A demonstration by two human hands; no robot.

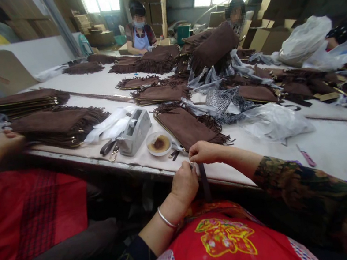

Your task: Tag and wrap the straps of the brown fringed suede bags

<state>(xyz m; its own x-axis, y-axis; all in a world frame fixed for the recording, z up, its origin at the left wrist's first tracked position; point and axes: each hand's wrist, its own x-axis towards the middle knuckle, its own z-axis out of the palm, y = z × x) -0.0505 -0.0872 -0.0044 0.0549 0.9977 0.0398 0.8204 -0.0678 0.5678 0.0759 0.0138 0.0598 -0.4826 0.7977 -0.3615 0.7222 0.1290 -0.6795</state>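
At the table's front edge my left hand (pixel 185 184), with a bangle on its wrist, is closed in a pinch. My right hand (pixel 202 152) meets it fingertip to fingertip, also pinching. A dark strap (pixel 204 182) hangs down from between them; its upper end and any small part there are hidden by the fingers. Just beyond my hands lies a brown fringed pouch (pixel 188 127) with a zipper along its left side. Left of it are a shallow bowl (pixel 159 144) with brown paste and a grey tape dispenser (pixel 134 132).
Stacks of brown pouches (pixel 54 124) lie at the left, more across the table (pixel 123 152). Plastic bags (pixel 273 123) and a pink cutter (pixel 308 159) are to the right. A co-worker's hand (pixel 8 143) is at the far left; other people sit across the table.
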